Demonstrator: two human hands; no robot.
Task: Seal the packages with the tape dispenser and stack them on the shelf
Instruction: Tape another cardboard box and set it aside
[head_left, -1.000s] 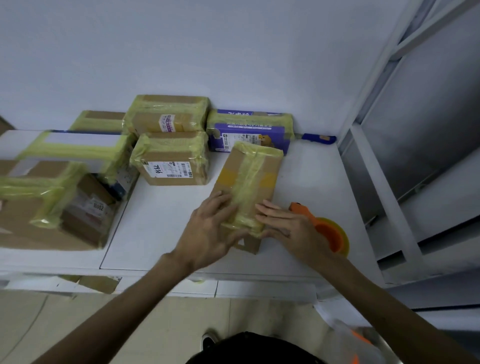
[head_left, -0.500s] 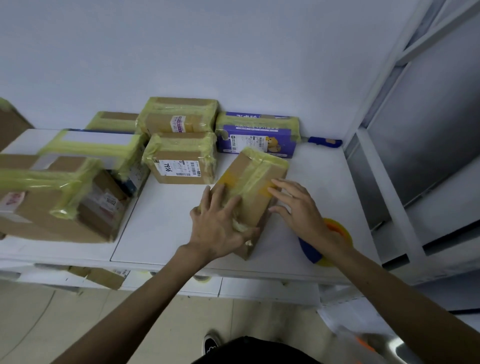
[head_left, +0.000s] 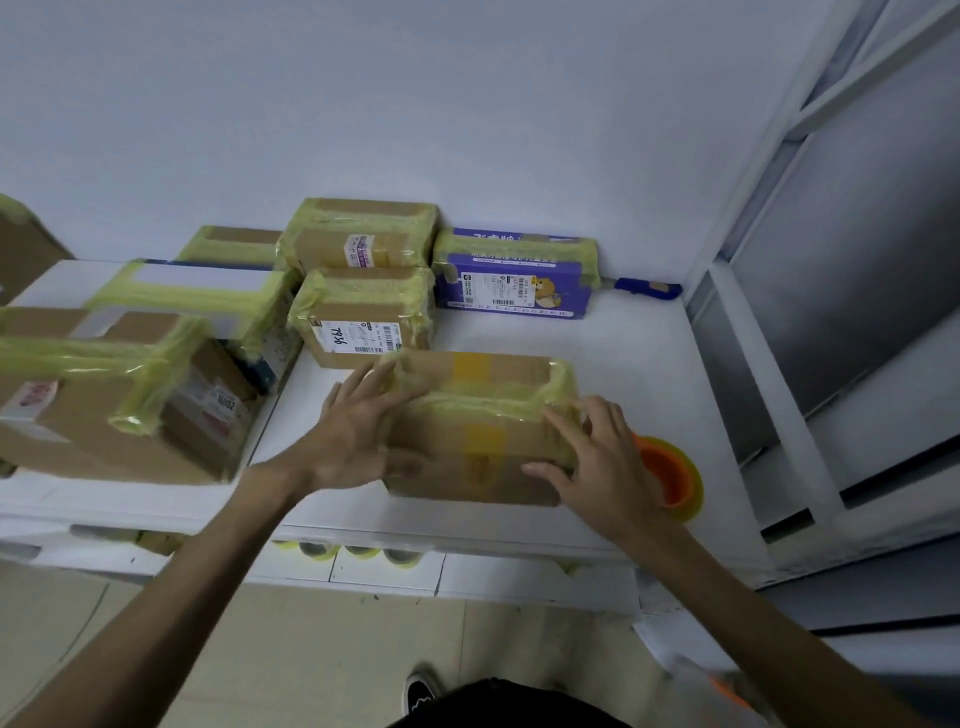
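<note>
A brown cardboard package (head_left: 483, 415) bound with yellowish tape lies crosswise on the white table (head_left: 634, 353) in front of me. My left hand (head_left: 358, 431) presses flat against its left end, fingers spread over the top edge. My right hand (head_left: 592, 457) rests on its right end, fingers spread over the tape and thumb along the front face. The orange tape dispenser (head_left: 670, 478) with its yellowish roll sits on the table just right of the package, partly hidden behind my right hand.
Several taped packages stand behind and to the left: a labelled box (head_left: 363, 317), another (head_left: 363, 239) behind it, a purple box (head_left: 514, 275), a large box (head_left: 104, 384). A blue-handled tool (head_left: 647, 288) lies by the wall. White shelf frame (head_left: 769, 332) stands at right.
The package has turned from lying lengthwise and angled to lying crosswise. Both hands moved with it, left hand to its left end, right hand to its right end.
</note>
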